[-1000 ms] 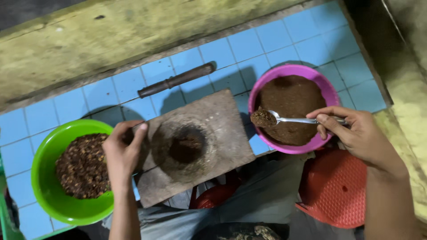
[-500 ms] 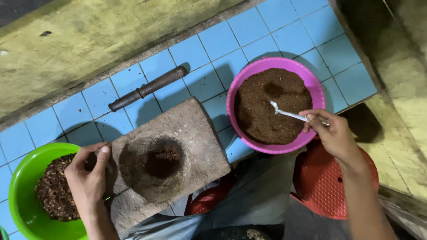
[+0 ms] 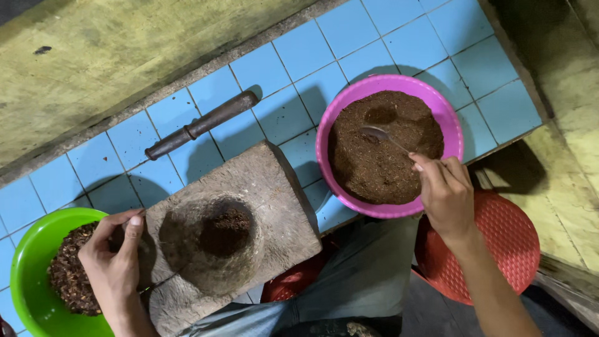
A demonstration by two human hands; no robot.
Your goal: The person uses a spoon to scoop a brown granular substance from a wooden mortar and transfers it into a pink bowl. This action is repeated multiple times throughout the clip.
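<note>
a: what's in the bowls?

b: the pink bowl (image 3: pixel 454 128) on the right is nearly full of fine dark brown powder (image 3: pixel 380 156), with a small dent near its far side. the green bowl (image 3: pixel 28 274) at the left edge holds coarser reddish-brown bits (image 3: pixel 65 281).

a: and the hands?

b: the right hand (image 3: pixel 444 193) is closed on the handle of a metal spoon (image 3: pixel 380 135), pinched between fingers and thumb, with the spoon's bowl lying on the powder. the left hand (image 3: pixel 115 262) is loosely curled at the near left corner of the mortar (image 3: pixel 274 187), thumb on the stone, fingers over the green bowl's rim. it grips nothing that i can see.

a: the mortar?

b: a rough grey stone slab, roughly square, set at an angle between the two bowls. the round hollow (image 3: pixel 221 234) in its middle has some dark ground stuff at the bottom.

a: anything else around?

b: a dark pestle (image 3: pixel 203 125), a long rod, lies flat on the table (image 3: pixel 299 50) just behind the mortar, well apart from both hands. the table is laid with glossy blue tiles. a red stool (image 3: pixel 505 243) with a dimpled plastic seat sits below the right wrist, and the person's grey trousers show between it and the mortar.
</note>
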